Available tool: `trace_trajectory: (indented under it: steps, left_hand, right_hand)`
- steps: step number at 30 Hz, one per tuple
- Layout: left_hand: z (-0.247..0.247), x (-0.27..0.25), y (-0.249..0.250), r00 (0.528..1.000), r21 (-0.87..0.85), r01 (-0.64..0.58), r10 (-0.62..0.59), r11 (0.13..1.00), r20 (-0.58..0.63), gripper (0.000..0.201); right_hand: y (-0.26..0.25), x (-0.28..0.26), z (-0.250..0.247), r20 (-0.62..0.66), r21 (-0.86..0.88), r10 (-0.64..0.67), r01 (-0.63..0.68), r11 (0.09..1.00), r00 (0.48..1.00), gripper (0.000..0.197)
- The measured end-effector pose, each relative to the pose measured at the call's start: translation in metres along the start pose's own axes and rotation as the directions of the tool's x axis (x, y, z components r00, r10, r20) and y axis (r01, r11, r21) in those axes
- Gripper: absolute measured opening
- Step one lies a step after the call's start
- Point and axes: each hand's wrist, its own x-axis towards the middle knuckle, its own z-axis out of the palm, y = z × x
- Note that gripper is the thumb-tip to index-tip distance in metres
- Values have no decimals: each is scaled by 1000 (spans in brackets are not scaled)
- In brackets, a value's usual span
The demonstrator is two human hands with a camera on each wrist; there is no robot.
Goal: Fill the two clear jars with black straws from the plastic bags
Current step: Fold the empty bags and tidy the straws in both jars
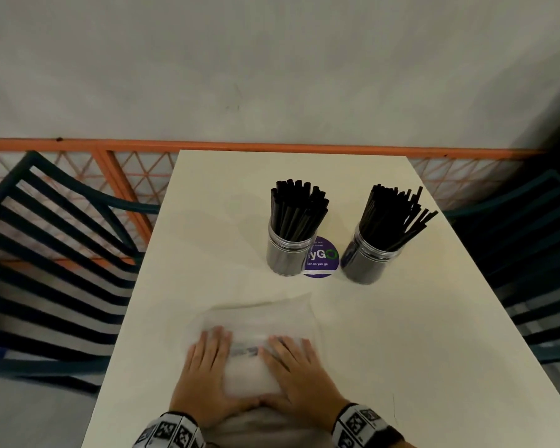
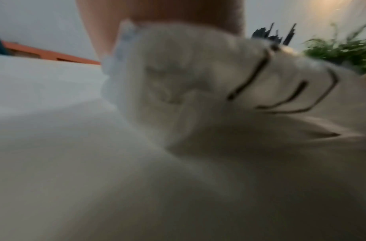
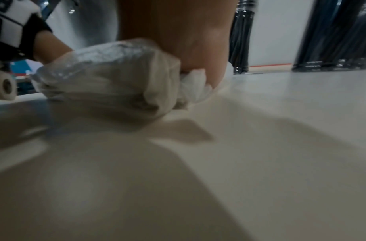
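Both jars [image 1: 290, 250] look full; your left hand [image 1: 204, 373] and right hand [image 1: 299, 376] press flat, rolling the empty bag [image 1: 256, 370]; next, set it aside

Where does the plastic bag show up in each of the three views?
Head: plastic bag at bottom centre, under the left hand and right hand.
Left wrist: blurred white bundle, centre.
Right wrist: crumpled roll, left of centre.
Shared landmark: black straws behind it.
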Motion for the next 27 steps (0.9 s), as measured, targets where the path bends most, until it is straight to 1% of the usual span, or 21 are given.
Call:
trace_trajectory:
  steps: [2, 3, 4, 5, 6, 8, 9, 10, 11, 14, 16, 17, 18, 19, 21, 22, 23, 24, 26, 27]
  left_hand:
    - [1, 0, -4, 999, -25, -21, 20, 999, -42, 118]
    - [3, 0, -8, 999, -30, -14, 13, 999, -35, 117]
    - [2, 0, -11, 999, -22, -18, 18, 1000, -38, 116]
    - [0, 0, -12, 998, -8, -35, 35, 999, -54, 117]
    - [-3, 0, -13, 996, 7, -58, 58, 998, -72, 120]
    - [-15, 0, -12, 981, 32, -113, 116, 993, -154, 134]
    - [-28, -7, -8, 991, -23, -92, 89, 996, -101, 138]
    - [-44, -17, -4, 996, -82, -68, 64, 994, -54, 136]
    - [-60, -24, 2, 998, -143, -56, 50, 988, -45, 125]
    - [-100, -46, 24, 979, -206, -80, 38, 975, -201, 77]
    - [-121, -50, 49, 954, -232, -89, 16, 969, -300, 56]
    - [-130, -48, 66, 936, -244, -105, 14, 964, -351, 48]
    - [-138, -45, 86, 919, -252, -131, 22, 959, -394, 44]
    - [-145, -39, 108, 903, -268, -166, 37, 949, -428, 49]
    - [-150, -21, 154, 876, -345, -252, 62, 904, -478, 69]
    - [-149, -9, 175, 867, -387, -294, 73, 874, -494, 75]
    - [-148, 4, 195, 862, -425, -334, 90, 841, -499, 82]
    - [-146, 19, 213, 865, -466, -359, 100, 809, -493, 90]
    - [-140, 51, 242, 884, -547, -366, 98, 752, -457, 111]
    - [-138, 67, 253, 895, -580, -355, 89, 733, -436, 121]
  right_hand:
    - [6, -3, -3, -25, 13, -48, 48, 999, 999, 68]
    - [7, -5, -6, -15, 50, -93, 94, 994, 996, 68]
    - [10, -4, -8, -42, 91, -163, 166, 982, 986, 69]
    - [12, -5, -13, -82, 161, -205, 216, 963, 975, 68]
    - [13, -6, -19, -109, 234, -221, 241, 942, 969, 66]
    - [19, -8, -35, -143, 386, -227, 265, 883, 963, 58]
    - [24, -11, -43, -176, 471, -219, 277, 837, 960, 52]
    - [31, -16, -54, -208, 546, -198, 282, 789, 958, 42]
    - [40, -22, -64, -239, 596, -169, 282, 751, 956, 33]
    - [75, -43, -90, -304, 683, -50, 254, 685, 951, 19]
    - [104, -59, -104, -353, 728, 66, 230, 646, 933, 13]
    - [121, -66, -110, -375, 749, 128, 219, 626, 918, 15]
    - [137, -74, -115, -388, 771, 190, 204, 604, 902, 18]
    - [153, -80, -120, -394, 788, 251, 184, 588, 884, 20]
    - [184, -88, -128, -397, 824, 355, 158, 544, 846, 14]
    - [197, -90, -132, -397, 839, 389, 157, 521, 832, 13]
    - [211, -90, -136, -396, 850, 407, 161, 502, 823, 22]
    - [223, -88, -141, -384, 854, 403, 153, 497, 831, 41]
    - [243, -80, -151, -345, 848, 345, 132, 513, 873, 85]
    - [249, -73, -157, -333, 838, 305, 132, 529, 892, 104]
